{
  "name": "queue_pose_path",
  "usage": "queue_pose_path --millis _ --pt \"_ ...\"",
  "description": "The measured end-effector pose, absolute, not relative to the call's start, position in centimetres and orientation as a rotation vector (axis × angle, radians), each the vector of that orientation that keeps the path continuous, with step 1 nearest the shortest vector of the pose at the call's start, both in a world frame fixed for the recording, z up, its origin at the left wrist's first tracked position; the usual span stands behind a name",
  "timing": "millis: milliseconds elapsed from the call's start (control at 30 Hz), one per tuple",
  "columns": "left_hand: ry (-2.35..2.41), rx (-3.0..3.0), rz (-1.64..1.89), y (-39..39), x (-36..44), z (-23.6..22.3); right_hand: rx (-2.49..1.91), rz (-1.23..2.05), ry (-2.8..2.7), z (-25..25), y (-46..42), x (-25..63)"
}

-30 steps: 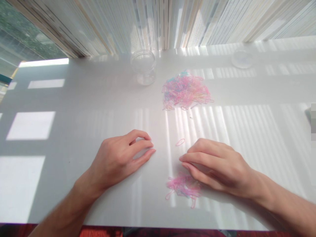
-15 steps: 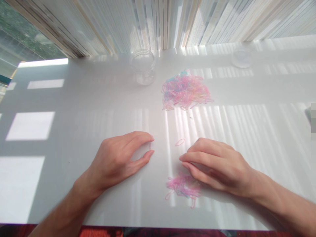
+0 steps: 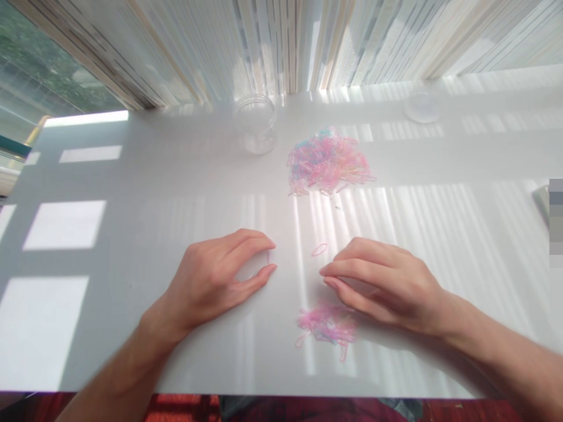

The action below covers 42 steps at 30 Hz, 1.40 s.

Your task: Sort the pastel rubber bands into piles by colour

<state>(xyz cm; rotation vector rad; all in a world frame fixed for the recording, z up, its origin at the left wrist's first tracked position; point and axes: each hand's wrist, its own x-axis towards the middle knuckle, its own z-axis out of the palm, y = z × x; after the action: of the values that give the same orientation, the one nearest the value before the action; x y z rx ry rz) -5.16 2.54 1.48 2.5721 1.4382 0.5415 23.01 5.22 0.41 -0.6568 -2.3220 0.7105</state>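
My left hand point(image 3: 220, 269) is curved, its thumb and index fingertips apart. A thin pink rubber band point(image 3: 268, 257) spans the gap between those fingertips like a short upright line. On the right, my right hand point(image 3: 382, 281) has thumb and fingers drawn into a near pinch; whatever lies between them is too small to make out. One loose pink rubber band point(image 3: 319, 250) lies flat just beyond the right fingertips. Below them is a small pile of pink and purple rubber bands point(image 3: 328, 325), partly blurred, close to the right thumb.
Farther back lies a larger heap of pink, blue and yellowish rubber bands point(image 3: 328, 161). A clear open jar point(image 3: 255, 126) stands left of it, and a clear round lid point(image 3: 422, 107) lies back right. Vertical blinds point(image 3: 272, 47) border the far edge of the white table point(image 3: 197, 187).
The view has shifted slightly. Both hands keep nearly the same pose and place, and the bands, piles and jar stay where they were.
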Motion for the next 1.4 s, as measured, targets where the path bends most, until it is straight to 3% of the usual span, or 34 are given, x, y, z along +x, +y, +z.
queue_pose_path --millis 267,433,567,767,1100,1400 --pt "1.184 2.673 0.674 -1.5 -2.3 3.3 -0.734 0.561 -2.134 0.5 6.0 22.5" --pt "1.13 2.487 0.756 -6.5 0.1 2.1 -0.878 0.414 -2.065 1.9 6.1 23.2" --pt "1.238 2.379 0.905 -8.4 0.0 1.0 -1.029 0.531 -2.137 3.0 2.6 24.4" --pt "1.411 2.397 0.98 -7.8 -0.7 0.5 -1.154 0.702 -2.105 1.2 -1.4 24.6" --pt "1.535 2.432 1.023 -6.3 -1.2 -1.0 -1.01 0.543 -2.207 -0.8 1.2 22.2" --pt "1.376 2.478 0.899 -6.8 -1.3 -0.9 -1.126 0.554 -2.124 -0.8 -3.5 24.1"
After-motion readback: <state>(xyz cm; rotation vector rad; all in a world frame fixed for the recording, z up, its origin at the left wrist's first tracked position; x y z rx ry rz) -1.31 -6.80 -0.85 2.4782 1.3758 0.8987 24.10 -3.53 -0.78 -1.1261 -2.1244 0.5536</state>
